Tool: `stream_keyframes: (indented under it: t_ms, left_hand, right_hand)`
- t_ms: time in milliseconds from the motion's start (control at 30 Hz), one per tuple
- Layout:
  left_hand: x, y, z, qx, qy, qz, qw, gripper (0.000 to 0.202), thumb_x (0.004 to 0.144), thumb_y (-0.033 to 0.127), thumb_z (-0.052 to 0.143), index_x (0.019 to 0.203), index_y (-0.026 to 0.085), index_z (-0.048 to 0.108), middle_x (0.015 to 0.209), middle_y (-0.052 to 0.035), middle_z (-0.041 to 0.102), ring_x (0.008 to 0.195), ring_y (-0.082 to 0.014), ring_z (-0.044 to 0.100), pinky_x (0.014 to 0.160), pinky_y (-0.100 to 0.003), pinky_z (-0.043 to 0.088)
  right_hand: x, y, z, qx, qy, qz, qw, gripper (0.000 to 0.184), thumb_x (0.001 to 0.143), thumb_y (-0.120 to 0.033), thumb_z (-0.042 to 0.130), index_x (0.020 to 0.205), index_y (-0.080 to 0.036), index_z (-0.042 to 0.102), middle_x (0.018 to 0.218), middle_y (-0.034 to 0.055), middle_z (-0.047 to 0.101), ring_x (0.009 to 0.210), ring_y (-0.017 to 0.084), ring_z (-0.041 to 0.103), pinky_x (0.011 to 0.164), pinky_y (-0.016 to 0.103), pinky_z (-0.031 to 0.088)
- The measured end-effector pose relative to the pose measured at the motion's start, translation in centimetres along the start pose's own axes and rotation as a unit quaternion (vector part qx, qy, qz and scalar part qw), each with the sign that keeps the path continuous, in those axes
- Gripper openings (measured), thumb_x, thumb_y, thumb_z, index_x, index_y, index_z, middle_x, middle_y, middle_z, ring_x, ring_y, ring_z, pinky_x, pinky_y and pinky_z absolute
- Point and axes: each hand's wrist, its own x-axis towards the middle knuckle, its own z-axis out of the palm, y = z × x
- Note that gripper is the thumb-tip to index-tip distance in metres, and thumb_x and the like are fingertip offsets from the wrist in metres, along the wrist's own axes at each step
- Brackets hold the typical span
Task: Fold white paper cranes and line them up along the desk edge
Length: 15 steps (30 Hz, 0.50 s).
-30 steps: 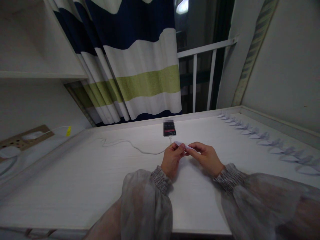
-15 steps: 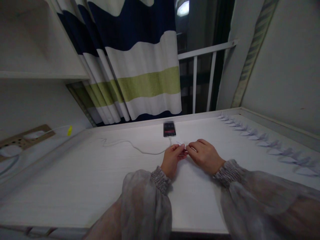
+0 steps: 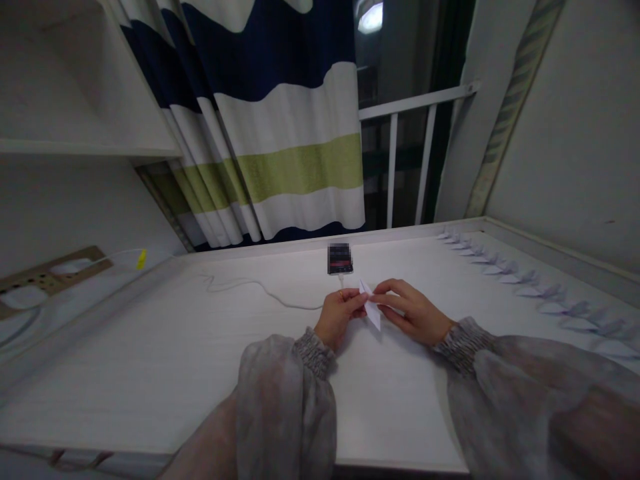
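A small piece of folded white paper (image 3: 372,315), narrow and pointed at both ends, is held up a little above the desk in front of me. My left hand (image 3: 341,311) pinches its left side between thumb and fingers, and a ring shows on one finger. From the right, my right hand (image 3: 413,312) has its fingertips on the paper's near edge, the index finger slightly raised. The thumb's contact there is partly hidden. Just beyond my hands lies a phone (image 3: 340,259) with its screen lit.
Along the desk's right side runs a row of several folded paper shapes (image 3: 510,275). A white cable (image 3: 270,293) curves left across the white desk (image 3: 200,373) from the phone. A power strip (image 3: 55,273) sits at the far left, and a striped curtain (image 3: 300,167) hangs behind.
The paper has been turned, so its long pointed shape now hangs toward me. My right-hand fingers have spread a little, and my left hand has shifted slightly left.
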Motion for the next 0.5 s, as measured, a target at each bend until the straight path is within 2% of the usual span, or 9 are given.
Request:
stream_keyframes:
  t_ms: [167, 233, 333, 500]
  left_hand:
    - [-0.12, -0.06, 0.02, 0.0, -0.04, -0.014, 0.999, 0.025, 0.055, 0.026, 0.07, 0.069, 0.008, 0.062, 0.062, -0.0029, 0.059, 0.055, -0.0069, 0.051, 0.057, -0.021, 0.04]
    - [-0.12, -0.08, -0.07, -0.011, -0.05, -0.013, 0.999, 0.028, 0.056, 0.024, 0.07, 0.076, 0.009, 0.059, 0.063, -0.0021, 0.059, 0.055, -0.0073, 0.052, 0.058, -0.023, 0.041]
    - [-0.11, -0.19, -0.13, -0.033, -0.03, 0.014, 0.999, 0.039, 0.054, 0.019, 0.07, 0.086, 0.014, 0.05, 0.061, 0.0021, 0.057, 0.054, -0.0088, 0.053, 0.059, -0.025, 0.043]
    - [-0.1, -0.27, -0.06, -0.015, -0.03, 0.063, 0.997, 0.03, 0.054, 0.017, 0.068, 0.072, 0.016, 0.044, 0.054, 0.0061, 0.053, 0.049, -0.0071, 0.05, 0.056, -0.023, 0.042]
  right_hand:
    - [-0.18, 0.33, 0.31, 0.065, 0.002, 0.031, 0.997, 0.022, 0.079, -0.017, 0.045, 0.096, -0.022, 0.057, 0.092, 0.0068, 0.051, 0.085, 0.016, 0.051, 0.073, 0.031, 0.046]
    - [-0.14, 0.38, 0.3, 0.095, 0.007, 0.045, 0.994, 0.019, 0.079, -0.018, 0.046, 0.093, -0.022, 0.059, 0.09, 0.0061, 0.052, 0.083, 0.015, 0.052, 0.072, 0.029, 0.047]
    - [0.03, 0.38, 0.21, 0.121, 0.003, 0.057, 0.991, 0.018, 0.079, -0.019, 0.048, 0.089, -0.022, 0.061, 0.087, 0.0057, 0.055, 0.081, 0.014, 0.054, 0.071, 0.028, 0.046]
    - [0.25, 0.29, 0.18, 0.144, 0.007, 0.072, 0.987, 0.016, 0.078, -0.019, 0.05, 0.084, -0.021, 0.064, 0.086, 0.0059, 0.057, 0.08, 0.013, 0.056, 0.072, 0.028, 0.046]
